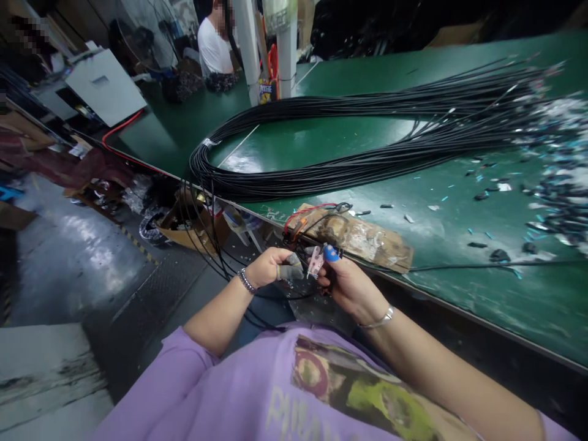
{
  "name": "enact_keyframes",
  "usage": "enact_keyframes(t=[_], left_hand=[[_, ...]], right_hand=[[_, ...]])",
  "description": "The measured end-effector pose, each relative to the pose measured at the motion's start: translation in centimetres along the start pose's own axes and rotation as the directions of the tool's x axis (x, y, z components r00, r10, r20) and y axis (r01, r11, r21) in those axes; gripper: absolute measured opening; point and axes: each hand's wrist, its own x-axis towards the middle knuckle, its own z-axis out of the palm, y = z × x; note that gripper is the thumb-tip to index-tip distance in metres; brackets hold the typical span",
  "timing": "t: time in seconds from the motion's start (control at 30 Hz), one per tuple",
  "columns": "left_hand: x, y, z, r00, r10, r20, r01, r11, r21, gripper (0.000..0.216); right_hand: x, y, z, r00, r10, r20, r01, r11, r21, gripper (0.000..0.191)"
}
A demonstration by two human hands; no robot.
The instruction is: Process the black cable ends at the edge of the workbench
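Observation:
My left hand (271, 267) is closed in front of my body, with grey coverings on its fingertips. What lies between those fingers, if anything, is too small to make out. Just to its right, my right hand (348, 283) wears a blue cover on the thumb and pinches a small flat pinkish piece with dark holes (316, 262). Fine wire ends seem to stick out below that piece. Black cables (220, 260) hang off the table edge and curve under both hands. A worn wooden block (361, 237) with red and black leads lies just beyond them.
A large looped bundle of black cables (312, 184) covers much of the green table (432, 239). Cable scraps (560, 190) are heaped at its right. A cardboard box (202, 229) stands below the edge. Another person (215, 49) sits at the far side, near a white post (248, 49).

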Motion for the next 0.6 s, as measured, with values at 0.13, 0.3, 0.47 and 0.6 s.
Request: enact_keyframes(t=[0.13,0.3,0.47,0.6], left_hand=[[0.4,-0.2,0.2,1.0,-0.024,0.008,0.024,1.0,-0.011,0.045],[0.4,0.0,0.3,0.999,-0.032,0.018,0.033,0.998,-0.046,0.044],[-0.3,0.0,0.2,0.998,-0.044,0.039,0.046,0.997,-0.058,0.042],[-1.5,-1.0,0.3,0.999,-0.008,-0.033,0.004,0.992,-0.126,0.041]], right_hand=[[0.1,0.2,0.2,1.0,-0.018,-0.019,0.019,0.999,0.038,0.049],[-0.1,0.2,0.1,1.0,0.022,0.018,-0.022,1.0,0.02,0.05],[-0.4,0.7,-0.3,1.0,0.02,-0.013,-0.02,0.999,0.043,0.051],[-1.0,1.1,-1.5,0.997,0.071,-0.038,-0.069,0.997,0.046,0.05]])
